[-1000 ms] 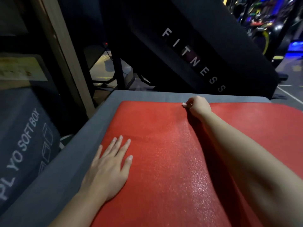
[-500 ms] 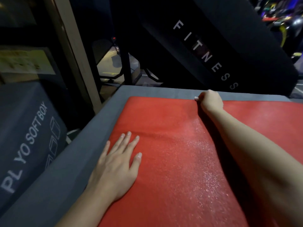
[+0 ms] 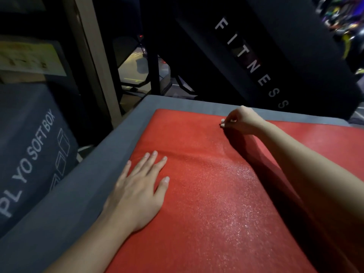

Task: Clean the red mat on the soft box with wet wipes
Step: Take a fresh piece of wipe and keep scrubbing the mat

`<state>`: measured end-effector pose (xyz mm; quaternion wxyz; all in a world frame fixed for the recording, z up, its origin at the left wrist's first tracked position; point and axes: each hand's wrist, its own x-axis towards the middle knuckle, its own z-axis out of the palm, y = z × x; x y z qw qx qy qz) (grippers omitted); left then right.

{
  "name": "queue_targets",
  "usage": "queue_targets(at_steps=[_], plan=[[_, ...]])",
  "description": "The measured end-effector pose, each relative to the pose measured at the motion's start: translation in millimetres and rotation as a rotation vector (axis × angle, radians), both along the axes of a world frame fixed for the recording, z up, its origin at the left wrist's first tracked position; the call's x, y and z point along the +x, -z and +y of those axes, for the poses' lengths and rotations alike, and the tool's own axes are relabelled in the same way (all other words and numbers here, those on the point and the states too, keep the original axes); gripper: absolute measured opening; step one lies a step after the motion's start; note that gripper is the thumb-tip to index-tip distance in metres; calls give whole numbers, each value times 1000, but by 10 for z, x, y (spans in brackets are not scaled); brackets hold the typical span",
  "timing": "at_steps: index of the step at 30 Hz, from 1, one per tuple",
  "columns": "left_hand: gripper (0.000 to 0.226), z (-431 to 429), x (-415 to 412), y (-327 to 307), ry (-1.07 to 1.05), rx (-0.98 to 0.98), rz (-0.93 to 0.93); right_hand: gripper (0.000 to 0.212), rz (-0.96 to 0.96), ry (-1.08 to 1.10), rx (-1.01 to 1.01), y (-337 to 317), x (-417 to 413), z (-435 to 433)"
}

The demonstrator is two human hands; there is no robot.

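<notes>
Here, the red mat [image 3: 216, 194]: a flat rectangular sheet with a fine, grainy, foam-like face. It lies on top of the soft box and covers most of it. A low ripple crosses it just beyond the left hand's fingertips.
Wet band [image 3: 232, 194]: a glistening strip of tiny beads down the middle of the red mat, running from near the right hand toward the near edge.
Soft box [image 3: 88, 184]: a grey, matte, cloth-like top with a soft rounded edge, showing as a border along the red mat's left and far sides.
Left hand [image 3: 137, 192]: lies flat, palm down, across the red mat's left edge. The fingers are straight and slightly spread, and the heel rests on the grey border.
Right hand [image 3: 242, 122]: at the red mat's far edge, with the fingers curled tight and the tips lowered to the mat, pinching a small white wad.
White wad [image 3: 223, 123]: only a sliver shows at the fingertips, touching the red mat near its far edge. Its material cannot be told.
Second box [image 3: 29, 154]: left of the red mat and lower, dark grey, with white lettering "PLYO SOFT BOX" and cube outlines.
Wooden post [image 3: 92, 56]: pale and straight, beyond the red mat's left side.
Black panel [image 3: 256, 66]: smooth and slanted, beyond the red mat's far edge, lettered "FITNESS" in white.
Room: dim, with blurred coloured lights past the red mat's far right corner.
</notes>
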<state>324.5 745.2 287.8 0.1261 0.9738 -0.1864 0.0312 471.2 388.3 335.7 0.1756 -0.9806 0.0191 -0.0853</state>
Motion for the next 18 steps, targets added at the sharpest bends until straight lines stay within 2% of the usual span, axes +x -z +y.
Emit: queue_targets(at_steps=[3,6,14,16,18], plan=[[82,-8,3,-11,-8,16,-3,14,-93,102,50,37,105,19],[82,-13,5,-6,-3,3,-4,18,-85,140,118,94,83,35],[82,-17,17,41,0,-15,-17,27,91,-188,45,-40,-939,170],[83,-14,12,38,-4,-14,-20,24,107,-217,42,-51,-1062,198],[83,-5,13,35,-4,-13,-17,24,44,-184,20,-24,-1018,228]])
